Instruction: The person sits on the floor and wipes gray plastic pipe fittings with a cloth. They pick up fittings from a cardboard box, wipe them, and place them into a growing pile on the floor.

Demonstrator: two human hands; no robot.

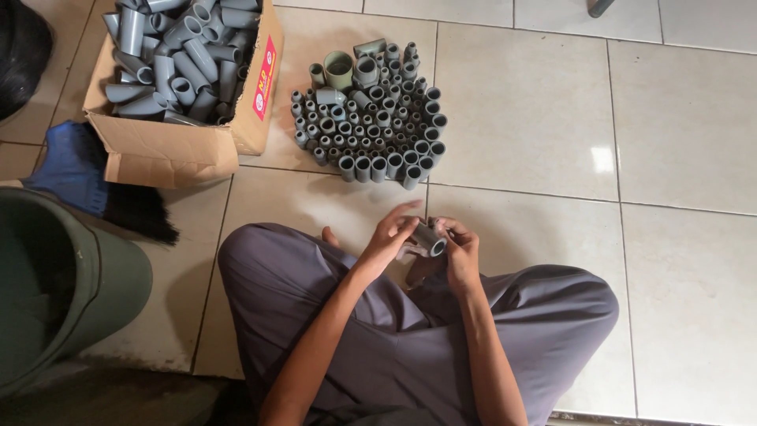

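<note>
Both hands meet over the lap: left hand and right hand curl closed around a short grey pipe fitting. Standing fittings cluster at twelve o'clock, cardboard box at ten o'clock.

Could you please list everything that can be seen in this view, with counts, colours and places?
pipe fitting in hand: one, grey, short tube held between both hands above the lap
upright fittings: many, grey, packed in a cluster on the floor ahead of the person
cardboard box: one, brown, upper left, full of loose grey fittings
brush: one, blue body with black bristles, beside the box
bucket: one, dark green, lower left
tiled floor: pale beige
trousers: grey, legs crossed
left hand: fingers on the fitting
right hand: gripping the fitting
</note>
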